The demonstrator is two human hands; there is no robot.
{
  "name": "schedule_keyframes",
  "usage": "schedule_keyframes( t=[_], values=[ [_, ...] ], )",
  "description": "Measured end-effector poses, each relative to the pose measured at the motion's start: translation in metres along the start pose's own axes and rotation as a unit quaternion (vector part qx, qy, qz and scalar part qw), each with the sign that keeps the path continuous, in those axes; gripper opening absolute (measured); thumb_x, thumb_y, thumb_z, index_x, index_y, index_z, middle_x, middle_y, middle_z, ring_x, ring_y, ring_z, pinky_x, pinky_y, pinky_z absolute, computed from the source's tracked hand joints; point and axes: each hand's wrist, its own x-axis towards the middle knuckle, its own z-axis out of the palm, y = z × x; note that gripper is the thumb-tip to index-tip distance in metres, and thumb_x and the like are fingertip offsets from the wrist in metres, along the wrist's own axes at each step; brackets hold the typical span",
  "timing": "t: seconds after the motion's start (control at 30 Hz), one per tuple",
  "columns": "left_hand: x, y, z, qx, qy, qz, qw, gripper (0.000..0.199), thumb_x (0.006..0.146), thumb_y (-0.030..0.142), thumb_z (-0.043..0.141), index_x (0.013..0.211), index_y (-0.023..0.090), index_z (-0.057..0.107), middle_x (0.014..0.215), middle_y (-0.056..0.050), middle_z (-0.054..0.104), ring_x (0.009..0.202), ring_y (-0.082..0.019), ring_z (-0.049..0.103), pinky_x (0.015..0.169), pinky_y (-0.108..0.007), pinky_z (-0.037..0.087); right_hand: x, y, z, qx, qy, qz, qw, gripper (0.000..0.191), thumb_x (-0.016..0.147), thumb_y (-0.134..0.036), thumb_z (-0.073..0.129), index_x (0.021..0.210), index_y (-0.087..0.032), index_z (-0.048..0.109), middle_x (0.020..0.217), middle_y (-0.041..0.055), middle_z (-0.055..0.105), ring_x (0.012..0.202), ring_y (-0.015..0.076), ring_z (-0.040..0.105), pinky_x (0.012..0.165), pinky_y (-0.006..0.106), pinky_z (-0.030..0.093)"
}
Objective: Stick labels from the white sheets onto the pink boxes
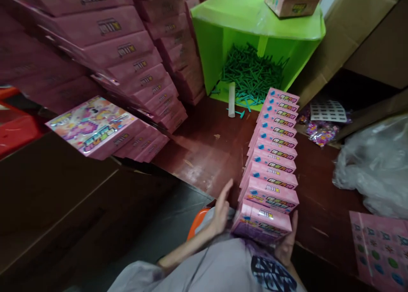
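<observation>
A long row of pink boxes (270, 156) stands on edge on the brown table, one behind another, running away from me. Just left of the nearest pink box (263, 222) is my left hand (220, 213), its fingers stretched out and seemingly holding nothing. At that box's right side, my right hand (287, 239) lies flat with fingers extended along it; whether it presses on the box I cannot tell, as part of the hand is hidden. The nearest box sits close against my shirt (219, 266).
Tall stacks of pink boxes (127, 49) rise at the left. A bright green bin (208, 49) holds green sticks (255, 69); a clear tube (231, 100) lies before it. Rightward are bagged colourful pieces (321, 132), a plastic bag (376, 168) and a pink printed sheet (379, 245).
</observation>
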Motion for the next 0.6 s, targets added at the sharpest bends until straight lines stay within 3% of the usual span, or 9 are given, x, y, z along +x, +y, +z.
schedule_keyframes(
  t=[0.07,0.13,0.27,0.33,0.4,0.5,0.6],
  values=[
    [0.038,0.000,-0.012,0.024,0.099,0.027,0.994,0.053,0.093,0.052,0.052,0.138,0.023,0.051,0.145,-0.013,0.053,0.135,-0.028,0.051,0.117,-0.049,0.037,0.012,-0.022,0.005,0.012,0.027,-0.023,0.999,0.110,0.066,-0.083,0.062,0.156,-0.038,0.019,0.164,0.0066,0.023,0.149,0.0373,0.027,0.117,0.063,0.028],
    [0.093,0.004,-0.023,0.084,0.170,0.050,0.980,0.047,0.091,0.044,0.058,0.132,0.021,0.051,0.133,-0.014,0.057,0.120,-0.025,0.060,0.107,-0.045,0.047,0.029,-0.039,0.009,0.017,0.044,-0.055,0.997,0.098,0.078,-0.076,0.058,0.157,-0.034,0.018,0.164,0.0081,0.023,0.151,0.0346,0.023,0.120,0.065,0.016],
    [0.223,0.019,-0.027,0.244,0.198,0.153,0.937,0.037,0.087,0.034,0.062,0.118,0.016,0.055,0.127,-0.016,0.055,0.118,-0.025,0.056,0.103,-0.040,0.046,0.066,-0.059,0.009,0.017,0.094,-0.168,0.981,0.068,0.094,-0.055,0.045,0.155,-0.030,0.027,0.159,0.0087,0.036,0.149,0.0291,0.030,0.120,0.066,0.008],
    [0.283,0.029,-0.021,0.312,0.205,0.155,0.915,0.036,0.086,0.031,0.063,0.117,0.013,0.056,0.127,-0.019,0.055,0.122,-0.027,0.052,0.106,-0.040,0.041,0.080,-0.067,0.007,-0.004,0.121,-0.214,0.969,0.067,0.092,-0.053,0.048,0.152,-0.028,0.032,0.156,0.0104,0.040,0.146,0.0305,0.035,0.118,0.069,0.011],
    [0.329,0.038,-0.014,0.368,0.206,0.108,0.900,0.032,0.084,0.029,0.064,0.112,0.014,0.059,0.123,-0.020,0.058,0.127,-0.031,0.049,0.108,-0.044,0.036,0.088,-0.075,0.005,-0.020,0.143,-0.237,0.961,0.069,0.090,-0.052,0.050,0.152,-0.027,0.032,0.156,0.0129,0.040,0.144,0.0320,0.038,0.116,0.071,0.014],
    [0.367,0.051,-0.008,0.372,0.220,0.042,0.901,0.018,0.083,0.023,0.061,0.098,0.013,0.063,0.113,-0.021,0.064,0.120,-0.036,0.053,0.105,-0.050,0.033,0.090,-0.084,-0.003,-0.038,0.175,-0.257,0.950,0.069,0.091,-0.051,0.050,0.152,-0.025,0.031,0.155,0.0161,0.040,0.143,0.0326,0.040,0.114,0.072,0.018],
    [0.369,0.061,-0.011,0.328,0.248,0.061,0.910,0.015,0.087,0.017,0.049,0.091,0.012,0.063,0.106,-0.020,0.067,0.108,-0.030,0.059,0.099,-0.044,0.037,0.089,-0.086,-0.021,-0.074,0.213,-0.289,0.930,0.070,0.089,-0.048,0.056,0.150,-0.023,0.032,0.152,0.0173,0.043,0.140,0.0337,0.044,0.112,0.073,0.022]
  ],
)
